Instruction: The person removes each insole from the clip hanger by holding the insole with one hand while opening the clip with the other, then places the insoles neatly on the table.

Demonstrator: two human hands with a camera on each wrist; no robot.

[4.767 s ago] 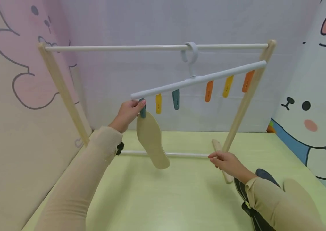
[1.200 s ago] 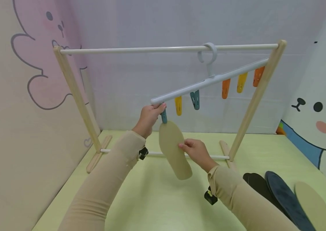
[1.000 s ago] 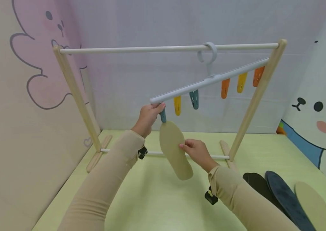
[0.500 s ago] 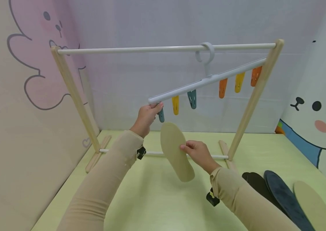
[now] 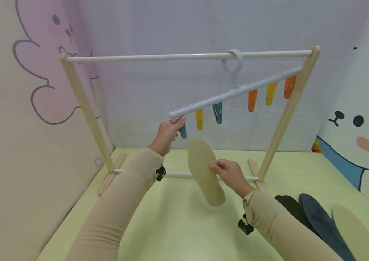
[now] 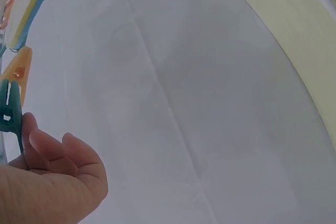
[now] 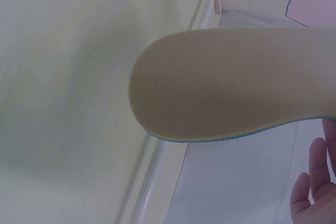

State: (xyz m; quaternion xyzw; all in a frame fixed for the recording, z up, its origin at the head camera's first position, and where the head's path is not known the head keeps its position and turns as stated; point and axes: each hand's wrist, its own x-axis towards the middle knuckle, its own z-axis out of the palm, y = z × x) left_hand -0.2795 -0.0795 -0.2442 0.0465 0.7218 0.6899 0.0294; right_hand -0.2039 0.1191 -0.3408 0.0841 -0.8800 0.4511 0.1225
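Note:
In the head view my left hand [image 5: 168, 134] pinches a teal clothespin [image 5: 183, 131] at the low left end of a white bar hanger [image 5: 210, 100]. My right hand [image 5: 233, 174] holds a beige insole [image 5: 205, 170] by its right edge, thumb in front. The insole's upper end is below the clothespin, with a gap between them. In the left wrist view the teal clip [image 6: 11, 106] sits at the fingertips, and part of an insole [image 6: 26, 9] shows at the top left. In the right wrist view the insole's [image 7: 220, 82] rounded end has a thin blue-yellow edge.
The hanger hooks over the white top rod [image 5: 138, 57] of a wooden rack [image 5: 84, 108]. Yellow, teal and orange clothespins [image 5: 252, 100] hang along it. At the right lie a black insole [image 5: 290, 204], a dark blue insole [image 5: 321, 221] and another beige insole [image 5: 354, 228].
The insole hung from the teal clothespin earlier. My right hand moved in from the right and took it; the insole has come out of the clip and shifted right. My left hand stays on the clip.

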